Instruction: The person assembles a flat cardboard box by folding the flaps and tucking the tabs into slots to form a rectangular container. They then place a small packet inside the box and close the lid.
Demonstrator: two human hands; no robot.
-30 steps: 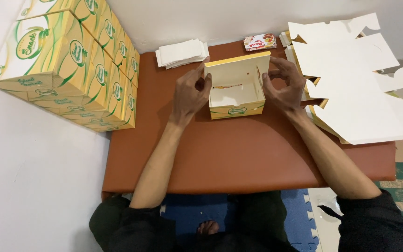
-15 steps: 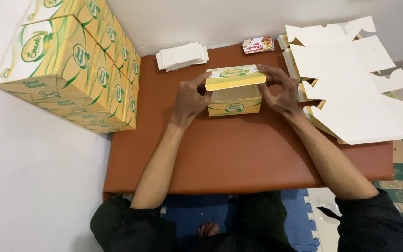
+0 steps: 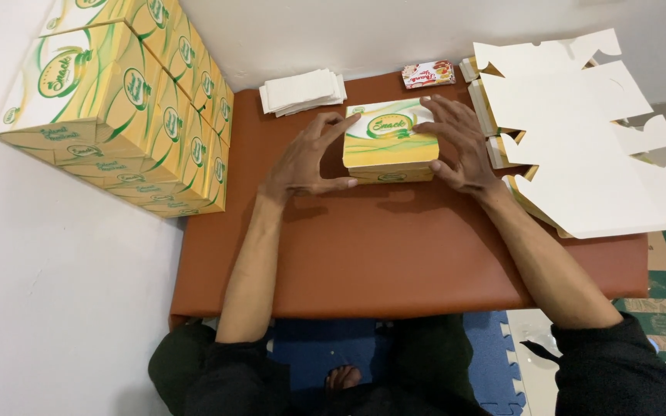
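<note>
Closed yellow-and-green cardboard snack box (image 3: 389, 141) at centre-back of brown padded surface (image 3: 395, 254), long axis left-right, bracketed by both hands: left hand (image 3: 307, 160) open at its end, right hand (image 3: 456, 142) spread flat across lid.

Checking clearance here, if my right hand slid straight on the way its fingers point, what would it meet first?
The right hand points up-left across the yellow box lid. Beyond that, probably the stack of white paper, though depth is unclear.
</note>
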